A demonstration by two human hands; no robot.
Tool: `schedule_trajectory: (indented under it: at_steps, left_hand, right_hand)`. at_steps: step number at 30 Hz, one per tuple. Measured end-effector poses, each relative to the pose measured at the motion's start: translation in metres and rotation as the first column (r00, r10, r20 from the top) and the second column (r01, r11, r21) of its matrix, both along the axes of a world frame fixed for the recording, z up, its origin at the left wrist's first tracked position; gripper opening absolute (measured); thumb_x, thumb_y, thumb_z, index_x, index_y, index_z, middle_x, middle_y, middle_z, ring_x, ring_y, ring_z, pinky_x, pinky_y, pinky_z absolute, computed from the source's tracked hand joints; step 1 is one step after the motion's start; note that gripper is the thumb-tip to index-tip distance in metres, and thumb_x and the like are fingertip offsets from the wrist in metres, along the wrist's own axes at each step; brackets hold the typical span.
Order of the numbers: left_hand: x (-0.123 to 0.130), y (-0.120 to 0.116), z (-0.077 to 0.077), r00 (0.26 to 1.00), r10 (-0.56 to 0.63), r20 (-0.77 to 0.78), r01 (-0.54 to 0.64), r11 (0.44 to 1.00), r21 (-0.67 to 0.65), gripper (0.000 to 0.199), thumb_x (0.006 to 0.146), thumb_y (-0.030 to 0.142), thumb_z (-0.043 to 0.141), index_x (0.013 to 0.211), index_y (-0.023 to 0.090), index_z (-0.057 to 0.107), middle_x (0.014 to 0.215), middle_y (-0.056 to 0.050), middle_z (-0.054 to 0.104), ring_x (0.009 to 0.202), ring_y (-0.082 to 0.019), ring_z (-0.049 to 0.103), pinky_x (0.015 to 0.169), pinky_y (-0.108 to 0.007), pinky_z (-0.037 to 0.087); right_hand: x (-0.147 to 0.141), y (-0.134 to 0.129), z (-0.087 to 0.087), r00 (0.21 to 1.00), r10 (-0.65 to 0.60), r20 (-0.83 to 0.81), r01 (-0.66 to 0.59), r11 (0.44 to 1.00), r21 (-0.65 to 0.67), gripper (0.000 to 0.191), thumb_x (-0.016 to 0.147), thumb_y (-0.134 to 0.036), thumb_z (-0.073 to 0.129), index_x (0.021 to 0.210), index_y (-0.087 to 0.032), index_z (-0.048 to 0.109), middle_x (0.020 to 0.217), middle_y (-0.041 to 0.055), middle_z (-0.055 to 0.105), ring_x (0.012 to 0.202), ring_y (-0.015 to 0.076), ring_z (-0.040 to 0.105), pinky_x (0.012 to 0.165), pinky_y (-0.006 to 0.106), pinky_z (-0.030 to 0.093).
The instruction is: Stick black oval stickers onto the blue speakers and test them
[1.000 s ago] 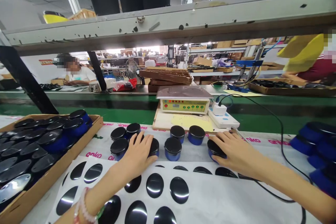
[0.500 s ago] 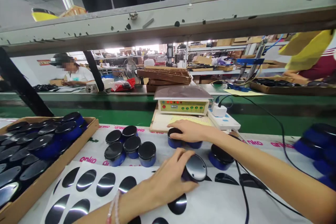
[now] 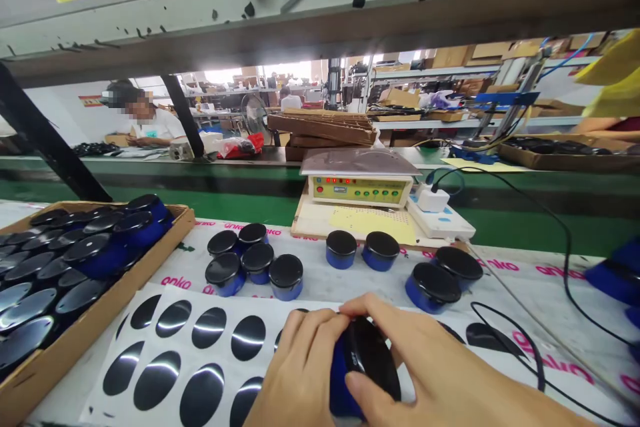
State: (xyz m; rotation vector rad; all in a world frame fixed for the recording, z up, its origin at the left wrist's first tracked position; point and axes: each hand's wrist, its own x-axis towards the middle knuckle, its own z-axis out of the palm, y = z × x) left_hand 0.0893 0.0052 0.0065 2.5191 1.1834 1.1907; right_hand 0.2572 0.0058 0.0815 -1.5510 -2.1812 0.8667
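Note:
A round blue unit with a glossy black top (image 3: 373, 353) is tilted between my two hands, low in the middle of the view. My left hand (image 3: 303, 367) closes around its blue side from the left. From the right, my right hand (image 3: 425, 360) grips it, thumb and fingers against the black top and rim. Beneath and left of the hands lies a white sheet bearing several black round stickers (image 3: 201, 393). Two more blue units (image 3: 341, 250) stand upright behind the hands, and another pair (image 3: 433, 287) stands to the right.
A cardboard tray (image 3: 170, 240) full of the same units is at left, with a small group (image 3: 257, 261) beside it. Behind stands a control box (image 3: 360, 190) next to a white power strip (image 3: 440, 219). Black cables (image 3: 540, 360) cross the right side. A shelf beam (image 3: 320, 7) runs overhead.
My right hand has come back from the two units near the control box and now grips the unit my left hand holds. That unit has turned and moved closer to me.

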Motion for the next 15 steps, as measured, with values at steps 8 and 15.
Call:
schedule_trajectory:
  at_steps: [8, 15]
  left_hand:
    - [0.005, -0.017, -0.029, 0.983, 0.159, 0.087, -0.156, 0.987, -0.043, 0.058, 0.058, 0.009, 0.055, 0.115, 0.019, 0.049, 0.103, -0.008, 0.062, 0.091, -0.026, 0.059, 0.08, -0.039, 0.051]
    - [0.004, -0.021, -0.025, 0.786, 0.545, 0.292, -0.41, 0.813, -0.414, 0.055, 0.062, 0.026, 0.058, 0.117, 0.025, 0.052, 0.114, -0.006, 0.059, 0.101, -0.027, 0.062, 0.081, -0.038, 0.053]
  right_hand:
    - [-0.004, 0.001, -0.016, 0.99, 0.117, 0.083, -0.117, 0.993, -0.004, 0.024, 0.083, -0.03, 0.055, 0.105, -0.023, 0.059, 0.091, 0.0037, 0.071, 0.083, 0.0227, 0.066, 0.069, 0.032, 0.051]
    - [0.016, 0.1, -0.039, 0.883, 0.061, 0.465, -0.283, 0.861, 0.424, 0.056, 0.091, -0.038, 0.053, 0.139, -0.014, 0.041, 0.134, 0.0211, 0.051, 0.12, 0.0354, 0.048, 0.097, 0.053, 0.038]
